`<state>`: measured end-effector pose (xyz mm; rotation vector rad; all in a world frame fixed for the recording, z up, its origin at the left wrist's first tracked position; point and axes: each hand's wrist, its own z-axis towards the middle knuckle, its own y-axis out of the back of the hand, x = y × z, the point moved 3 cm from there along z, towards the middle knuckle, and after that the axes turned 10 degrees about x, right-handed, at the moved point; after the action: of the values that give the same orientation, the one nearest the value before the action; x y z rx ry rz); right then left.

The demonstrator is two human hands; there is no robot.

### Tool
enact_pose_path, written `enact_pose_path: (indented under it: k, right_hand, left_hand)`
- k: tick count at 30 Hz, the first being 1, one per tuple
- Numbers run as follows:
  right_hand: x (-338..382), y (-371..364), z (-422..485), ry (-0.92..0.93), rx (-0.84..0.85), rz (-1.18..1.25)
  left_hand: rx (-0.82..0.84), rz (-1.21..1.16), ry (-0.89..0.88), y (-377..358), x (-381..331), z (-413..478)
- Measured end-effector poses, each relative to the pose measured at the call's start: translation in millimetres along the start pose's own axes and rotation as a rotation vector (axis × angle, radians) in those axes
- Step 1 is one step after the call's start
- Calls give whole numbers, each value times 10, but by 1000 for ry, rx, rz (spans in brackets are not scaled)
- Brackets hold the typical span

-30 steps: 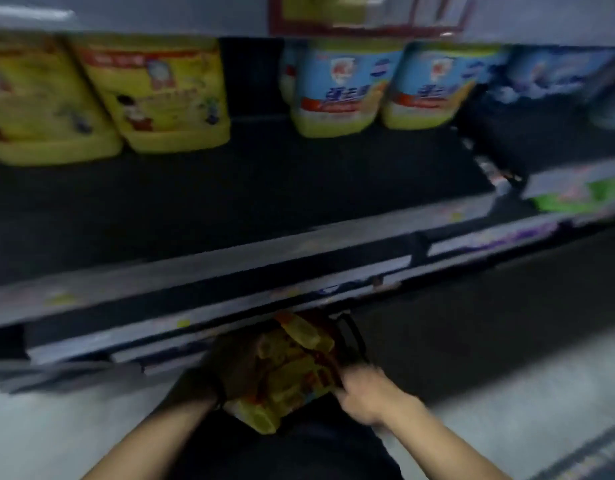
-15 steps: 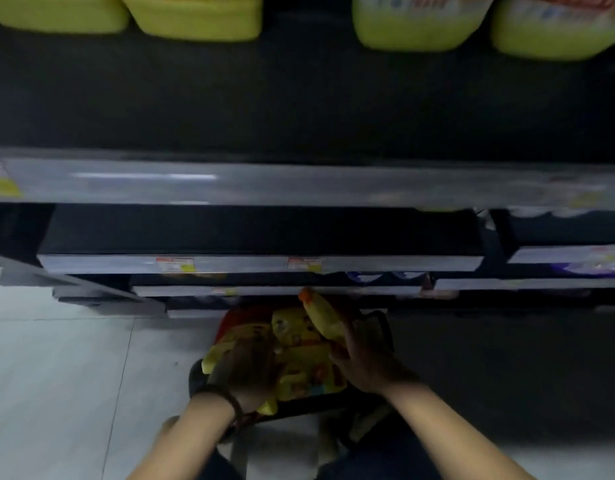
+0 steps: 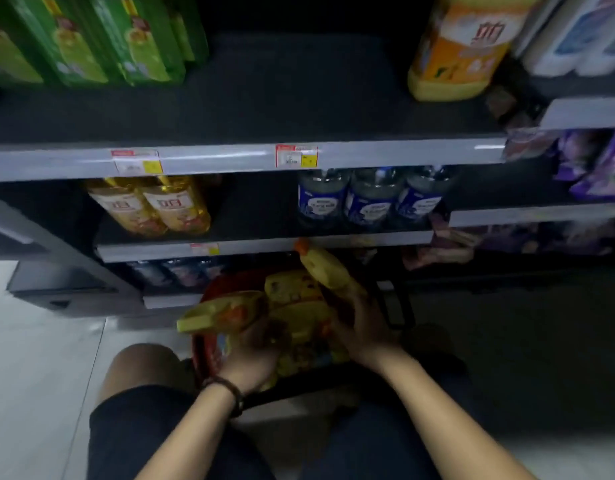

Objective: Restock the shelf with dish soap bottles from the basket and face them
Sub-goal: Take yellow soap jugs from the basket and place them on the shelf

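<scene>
Head view: the only angle there is, so everything below comes from it.
Right hand (image 3: 364,327): fingers wrapped round the bottom end of a yellow bottle (image 3: 328,271), so it's got a proper hold.
Left hand (image 3: 255,355): gripping a second bottle (image 3: 219,313) from underneath, near one end.
Where the bottles are: both are just above the red basket (image 3: 199,355). The basket sits on the floor right at the foot of the shelf (image 3: 264,245), with more yellow ones piled inside.
Yellow bottle axis: slanted, with the orange cap up and away, tipped a bit left. The cap sits right at the shelf lip from where I'm looking.
Second bottle axis: nearly flat and runs left-right, poking out past the basket rim. It's too blurry to tell which end has the cap.
Risk, slipping: it's one hand per bottle and each is held near an end, so my guess is the far end swings and one drops onto the tile.
Risk, clipping: that cap looks likely to catch the lip on the way up.
Risk, neighbours: the open spot is between the gold bottles (image 3: 160,206) and the blue ones (image 3: 368,199). A sloppy slide-in could knock either lot over.
Risk, facing: I can't read the labels, so one could easily go in backwards.
</scene>
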<state>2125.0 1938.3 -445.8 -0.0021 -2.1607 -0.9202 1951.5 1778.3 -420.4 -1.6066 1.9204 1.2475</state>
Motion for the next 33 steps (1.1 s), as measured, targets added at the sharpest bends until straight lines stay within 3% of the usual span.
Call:
enact_pose_path:
  k: [7,12,16,20,22,24,30,33]
  right_hand:
    - [-26,18,-213,-21,74,31]
    - [-153,134,33,82,-68,42]
    - [-262,118,59,155,-134,55]
    - [-354,-1,248,177,-139,40]
    - [-424,-54,392,176,-181,-28]
    - [-417,-34,431,174,-246,13]
    - [-516,-127,521,152,-272,85]
    - [-531,-132,565,120,-224,146]
  left_hand:
    - [-45,-131,-6,-170,-103,32]
    - [5,-204,1,-264,-488,398]
    - [28,-497,182,-345,-679,834]
    - [-51,-696,273,-409,-908,1307]
    - [-68,-846,404,-474,-984,1494]
    - [-91,-980,384,-535,-904,1663]
    - [15,-805,308,-696,-318,2293]
    - [-172,-904,375,-638,-527,2096]
